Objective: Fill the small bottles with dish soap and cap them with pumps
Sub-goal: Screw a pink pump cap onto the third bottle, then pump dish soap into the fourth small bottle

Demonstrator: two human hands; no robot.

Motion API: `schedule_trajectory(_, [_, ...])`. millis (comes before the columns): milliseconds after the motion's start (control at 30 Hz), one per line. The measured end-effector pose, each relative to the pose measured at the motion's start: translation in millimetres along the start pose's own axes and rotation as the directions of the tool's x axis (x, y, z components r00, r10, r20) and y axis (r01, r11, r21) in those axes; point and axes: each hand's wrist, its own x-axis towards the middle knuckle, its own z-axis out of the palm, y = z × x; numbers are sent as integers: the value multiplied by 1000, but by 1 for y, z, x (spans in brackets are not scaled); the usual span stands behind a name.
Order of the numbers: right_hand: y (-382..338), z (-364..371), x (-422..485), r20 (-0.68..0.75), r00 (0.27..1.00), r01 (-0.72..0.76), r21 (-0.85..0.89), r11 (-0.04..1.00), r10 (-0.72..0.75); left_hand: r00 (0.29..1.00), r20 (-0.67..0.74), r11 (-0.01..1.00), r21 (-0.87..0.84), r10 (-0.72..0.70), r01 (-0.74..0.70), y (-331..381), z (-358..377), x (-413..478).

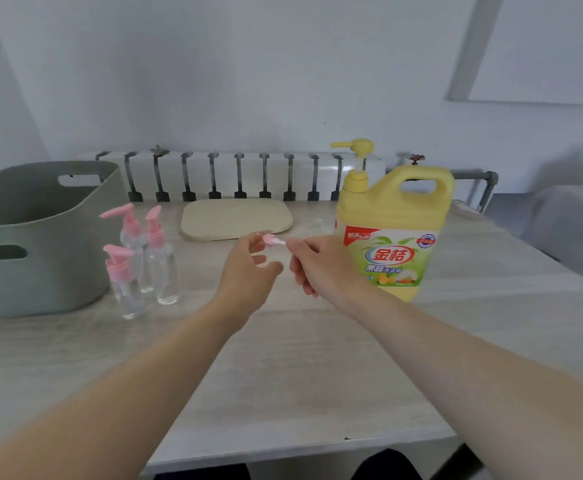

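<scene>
Currently the right hand point(314, 265) pinches a pink pump point(271, 240) at frame centre. The left hand point(248, 268) touches its head; whether it grips, I cannot tell. The uncapped small bottle point(315, 227) stands just above them, beside the yellow soap jug point(390, 237). A loose pinch could drop the pump, and a reaching wrist could topple that light bottle.

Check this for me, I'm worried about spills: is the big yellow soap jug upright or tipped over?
Upright. The yellow soap jug stands on its base on the table, with its pump on top.
</scene>
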Motion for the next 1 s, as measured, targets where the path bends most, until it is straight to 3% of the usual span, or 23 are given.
schedule_trajectory(267, [27, -23, 3, 8, 994, -113, 85, 990, 113, 985, 170, 999, 21, -30, 27, -10, 48, 37])
schedule_trajectory(333, [28, -23, 5, 9, 995, -103, 91, 991, 103, 968, 206, 966, -183, -145, 183, -3, 54, 38])
schedule_trajectory(400, [29, -21, 7, -3, 995, -98, 100, 990, 99, 894, 338, 805, -416, -294, 422, 5, 59, 41])
schedule_trajectory(467, [28, -19, 9, -12, 995, -97, 95, 991, 98, 844, 442, 774, -403, -302, 488, 9, 60, 44])
schedule_trajectory(567, [27, -15, 10, -3, 997, -75, 84, 994, 75, 837, 464, 829, -316, -289, 461, 9, 60, 44])
schedule_trajectory(733, [21, -15, 10, -24, 999, -31, 80, 996, 34, 882, 354, 794, -414, -310, 445, 12, 56, 40])
schedule_trajectory(767, [19, -15, 10, -32, 999, -14, 82, 997, 16, 915, 279, 838, -388, -291, 384, 10, 54, 39])
schedule_trajectory(867, [6, -19, 7, -65, 995, 77, 59, 995, -73, 993, 77, 993, -78, -84, 90, 7, 38, 34])
schedule_trajectory(1000, [-19, -23, 8, -231, 932, 266, -91, 960, -280, 997, 6, 997, -34, 74, -73, 26, 11, 33])
